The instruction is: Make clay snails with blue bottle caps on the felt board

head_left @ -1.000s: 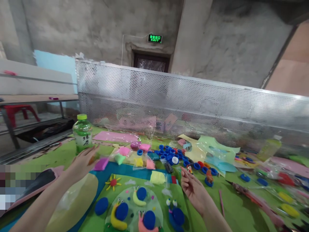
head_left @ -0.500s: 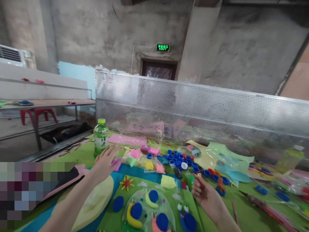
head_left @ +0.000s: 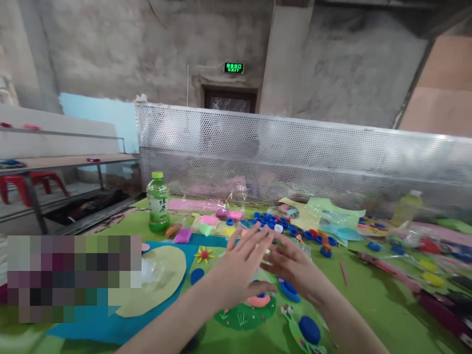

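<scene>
My left hand [head_left: 241, 265] is over the middle of a green picture board, its fingers stretched out. Beside it my right hand [head_left: 295, 263] has loosely bent, spread fingers, and the fingertips of both hands come close or overlap. Nothing shows in either hand. Below them lie clay snails on the board, among them a green one with a blue shell [head_left: 309, 330] and a partly hidden pink one [head_left: 259, 300]. A yellow clay sun [head_left: 204, 254] sits at the board's upper left. The hands cover the board's centre.
A green bottle [head_left: 158, 206] stands at the back left. Blue rings [head_left: 271, 221] and coloured clay packets [head_left: 183, 235] lie behind the board. A pale cut-out [head_left: 165, 275] is at left, a pink stick [head_left: 344, 273] at right, and a perforated metal screen [head_left: 313, 147] behind.
Both hands have come together over the board, the left moving right and the right moving left. The view has turned slightly, and more of the board's lower part shows.
</scene>
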A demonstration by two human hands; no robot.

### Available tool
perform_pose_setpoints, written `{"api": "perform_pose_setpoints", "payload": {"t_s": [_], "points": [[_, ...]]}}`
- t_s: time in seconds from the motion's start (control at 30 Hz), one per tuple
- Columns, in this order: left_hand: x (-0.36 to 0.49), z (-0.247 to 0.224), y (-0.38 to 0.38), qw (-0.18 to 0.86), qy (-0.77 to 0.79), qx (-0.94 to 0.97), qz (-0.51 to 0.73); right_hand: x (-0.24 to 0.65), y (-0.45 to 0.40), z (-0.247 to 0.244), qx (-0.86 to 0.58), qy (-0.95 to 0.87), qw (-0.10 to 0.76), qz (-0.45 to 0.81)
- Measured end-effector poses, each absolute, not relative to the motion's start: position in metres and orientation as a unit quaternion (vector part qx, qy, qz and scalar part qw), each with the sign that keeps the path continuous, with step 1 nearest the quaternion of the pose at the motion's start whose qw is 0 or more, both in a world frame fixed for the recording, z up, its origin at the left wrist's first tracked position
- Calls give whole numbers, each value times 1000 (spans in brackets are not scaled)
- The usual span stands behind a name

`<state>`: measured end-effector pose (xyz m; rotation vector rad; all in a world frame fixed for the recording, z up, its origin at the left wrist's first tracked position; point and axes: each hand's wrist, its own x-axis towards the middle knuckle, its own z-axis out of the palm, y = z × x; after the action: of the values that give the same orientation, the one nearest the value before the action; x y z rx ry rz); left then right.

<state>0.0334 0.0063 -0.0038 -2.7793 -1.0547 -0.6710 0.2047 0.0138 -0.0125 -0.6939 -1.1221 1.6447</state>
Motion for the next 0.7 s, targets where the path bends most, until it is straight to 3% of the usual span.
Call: {"api": "perform_pose_setpoints", "payload": {"t_s": [0.23,0.4,0.57,0.7], "points": [[44,13,11,-75,-330,-837,-431,182,8,31,-94,-371,412,827],[30,2,14,-204,-353,-715,-568,172,25,37,-131,-431,384,806],[44,-9,10,-290,-423,-559,-651,133,38,28,-255,-437,473,721],[60,-23,2,-410,-315,-564,-644,116,31,15,-310,-412,578,632]]}}
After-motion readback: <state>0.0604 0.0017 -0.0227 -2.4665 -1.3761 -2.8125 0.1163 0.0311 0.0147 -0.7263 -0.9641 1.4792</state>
